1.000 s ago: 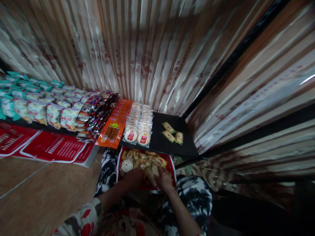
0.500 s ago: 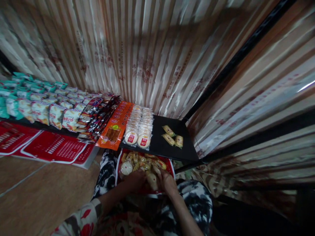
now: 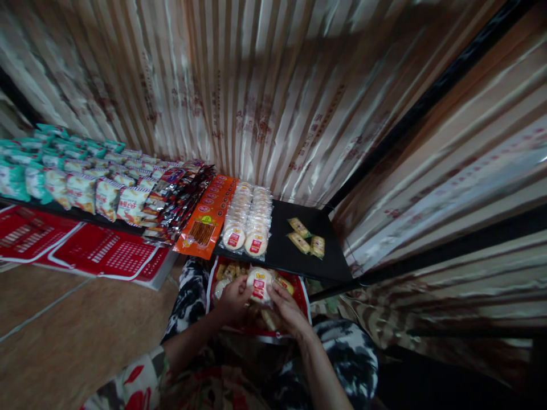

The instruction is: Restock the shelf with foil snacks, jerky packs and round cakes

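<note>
Between my two hands is a round white rice cracker packet (image 3: 258, 285) with a red label facing up. My left hand (image 3: 235, 297) grips its left edge, and my right hand (image 3: 287, 303) pinches the right edge. Both are closed on it. Beneath them a red bag with a white rim (image 3: 306, 302) rests on my lap. Small yellow-wrapped snacks (image 3: 231, 270) and another pale round packet (image 3: 220, 288) lie inside, partly hidden by my hands.
On the black shelf (image 3: 280, 250) stand two rows of rice cracker packets (image 3: 245, 219). Three yellow-wrapped snacks (image 3: 299, 243) lie to their right. Leftward are an orange packet (image 3: 205, 222), dark sachets (image 3: 175, 199), white bags (image 3: 106, 196) and green bags (image 3: 36, 182). A black pole (image 3: 384, 142) slants at right.
My hands, earlier low among the snacks in the bag, have come up with a round rice cracker packet held between them. The view has shifted slightly.
</note>
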The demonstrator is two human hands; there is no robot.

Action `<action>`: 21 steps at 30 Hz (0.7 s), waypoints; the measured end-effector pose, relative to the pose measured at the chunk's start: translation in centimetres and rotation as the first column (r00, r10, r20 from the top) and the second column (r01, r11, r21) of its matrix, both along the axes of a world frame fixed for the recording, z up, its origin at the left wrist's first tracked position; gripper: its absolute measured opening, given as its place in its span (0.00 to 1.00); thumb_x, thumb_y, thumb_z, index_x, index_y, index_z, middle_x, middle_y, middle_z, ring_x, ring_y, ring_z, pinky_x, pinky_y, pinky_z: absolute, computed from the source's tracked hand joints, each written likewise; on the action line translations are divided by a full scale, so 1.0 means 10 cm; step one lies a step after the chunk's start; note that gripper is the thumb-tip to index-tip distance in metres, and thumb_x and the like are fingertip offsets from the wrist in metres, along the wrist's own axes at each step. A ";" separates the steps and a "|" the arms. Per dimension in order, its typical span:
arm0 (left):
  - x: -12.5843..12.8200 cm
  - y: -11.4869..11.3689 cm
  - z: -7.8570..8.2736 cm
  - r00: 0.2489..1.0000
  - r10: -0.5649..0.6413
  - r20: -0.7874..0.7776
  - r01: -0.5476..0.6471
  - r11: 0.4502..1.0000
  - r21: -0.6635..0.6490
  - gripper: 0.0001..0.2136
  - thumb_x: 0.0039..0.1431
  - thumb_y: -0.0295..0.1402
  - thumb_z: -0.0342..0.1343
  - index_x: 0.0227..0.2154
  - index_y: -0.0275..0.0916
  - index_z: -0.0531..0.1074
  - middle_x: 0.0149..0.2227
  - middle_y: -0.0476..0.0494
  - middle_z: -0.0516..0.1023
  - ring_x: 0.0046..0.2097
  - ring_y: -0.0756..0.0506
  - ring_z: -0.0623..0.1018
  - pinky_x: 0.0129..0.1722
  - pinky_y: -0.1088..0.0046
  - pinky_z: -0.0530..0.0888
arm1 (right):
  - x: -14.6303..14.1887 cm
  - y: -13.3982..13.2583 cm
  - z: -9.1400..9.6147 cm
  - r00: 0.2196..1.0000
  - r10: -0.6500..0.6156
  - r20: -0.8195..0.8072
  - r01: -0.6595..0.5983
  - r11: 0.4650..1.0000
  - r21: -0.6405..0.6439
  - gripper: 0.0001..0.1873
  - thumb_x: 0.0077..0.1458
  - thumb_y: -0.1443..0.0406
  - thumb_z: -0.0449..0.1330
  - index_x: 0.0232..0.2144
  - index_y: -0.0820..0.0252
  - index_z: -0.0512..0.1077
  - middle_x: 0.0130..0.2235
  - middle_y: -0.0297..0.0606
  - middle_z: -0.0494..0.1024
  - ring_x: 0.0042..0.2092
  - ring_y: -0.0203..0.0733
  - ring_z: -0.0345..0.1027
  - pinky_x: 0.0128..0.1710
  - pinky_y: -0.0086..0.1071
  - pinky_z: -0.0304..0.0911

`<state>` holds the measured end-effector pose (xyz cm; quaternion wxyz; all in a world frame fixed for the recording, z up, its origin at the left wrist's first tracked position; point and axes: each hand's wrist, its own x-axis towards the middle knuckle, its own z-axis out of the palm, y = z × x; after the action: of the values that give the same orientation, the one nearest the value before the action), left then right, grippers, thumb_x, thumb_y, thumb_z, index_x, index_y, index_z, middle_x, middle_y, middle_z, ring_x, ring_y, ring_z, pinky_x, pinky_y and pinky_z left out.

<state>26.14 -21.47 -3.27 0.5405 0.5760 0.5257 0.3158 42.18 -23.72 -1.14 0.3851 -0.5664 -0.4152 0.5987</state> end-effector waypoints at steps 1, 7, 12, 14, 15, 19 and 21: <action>-0.01 -0.01 0.02 1.000 0.023 -0.007 -0.022 1.000 0.016 0.13 0.53 0.35 0.49 0.41 0.36 0.68 0.32 0.45 0.78 0.33 0.47 0.76 0.33 0.73 0.72 | -0.02 -0.01 0.01 1.000 -0.008 0.008 0.008 1.000 0.001 0.28 0.47 0.44 0.53 0.42 0.57 0.71 0.36 0.42 0.78 0.36 0.44 0.72 0.34 0.35 0.66; -0.09 -0.04 -0.02 0.997 0.069 0.040 -0.071 0.996 0.057 0.11 0.53 0.37 0.49 0.37 0.37 0.68 0.31 0.46 0.78 0.31 0.47 0.77 0.32 0.73 0.72 | -0.13 -0.03 0.08 0.996 -0.061 0.072 0.059 0.998 0.033 0.30 0.39 0.41 0.59 0.35 0.57 0.72 0.31 0.40 0.77 0.33 0.44 0.71 0.33 0.34 0.66; -0.19 -0.03 -0.04 0.992 0.106 -0.063 -0.095 0.984 0.150 0.12 0.53 0.37 0.49 0.38 0.38 0.69 0.32 0.47 0.78 0.33 0.47 0.77 0.35 0.71 0.73 | -0.26 0.03 0.04 0.985 -0.168 -0.039 0.172 0.980 0.101 0.25 0.33 0.45 0.65 0.28 0.58 0.72 0.26 0.36 0.76 0.31 0.44 0.70 0.36 0.36 0.66; -0.23 -0.01 -0.03 0.975 0.159 -0.156 -0.123 0.968 0.218 0.13 0.53 0.37 0.48 0.40 0.39 0.69 0.35 0.46 0.78 0.36 0.46 0.77 0.38 0.70 0.73 | -0.31 0.09 0.03 0.983 -0.172 -0.062 0.178 0.978 0.106 0.22 0.35 0.48 0.66 0.28 0.57 0.72 0.26 0.35 0.77 0.31 0.43 0.71 0.37 0.37 0.66; -0.25 0.01 -0.03 0.967 0.183 -0.177 -0.136 0.959 0.250 0.14 0.54 0.36 0.48 0.41 0.39 0.69 0.37 0.45 0.78 0.37 0.46 0.76 0.39 0.69 0.72 | -0.34 0.12 0.03 0.985 -0.164 -0.056 0.170 0.979 0.114 0.21 0.36 0.48 0.66 0.28 0.56 0.72 0.27 0.35 0.77 0.31 0.44 0.71 0.37 0.37 0.66; -0.29 0.09 -0.02 0.942 0.277 -0.190 -0.189 0.905 0.382 0.20 0.54 0.35 0.48 0.50 0.35 0.65 0.43 0.40 0.75 0.44 0.44 0.75 0.45 0.65 0.72 | -0.46 0.27 0.10 0.991 -0.133 0.027 0.126 0.977 0.171 0.21 0.37 0.47 0.64 0.26 0.57 0.72 0.26 0.36 0.76 0.31 0.44 0.70 0.35 0.37 0.66; -0.30 0.13 0.00 0.909 0.356 -0.215 -0.221 0.851 0.476 0.23 0.54 0.34 0.49 0.54 0.32 0.61 0.47 0.36 0.72 0.49 0.42 0.72 0.50 0.62 0.69 | -0.52 0.35 0.14 0.989 -0.134 0.059 0.120 0.973 0.199 0.21 0.38 0.47 0.63 0.26 0.58 0.72 0.26 0.36 0.76 0.31 0.44 0.70 0.34 0.36 0.65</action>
<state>23.17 -20.16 -3.25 0.2567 0.6373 0.5961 0.4155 36.99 -20.19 0.29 0.4609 -0.5728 -0.4483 0.5084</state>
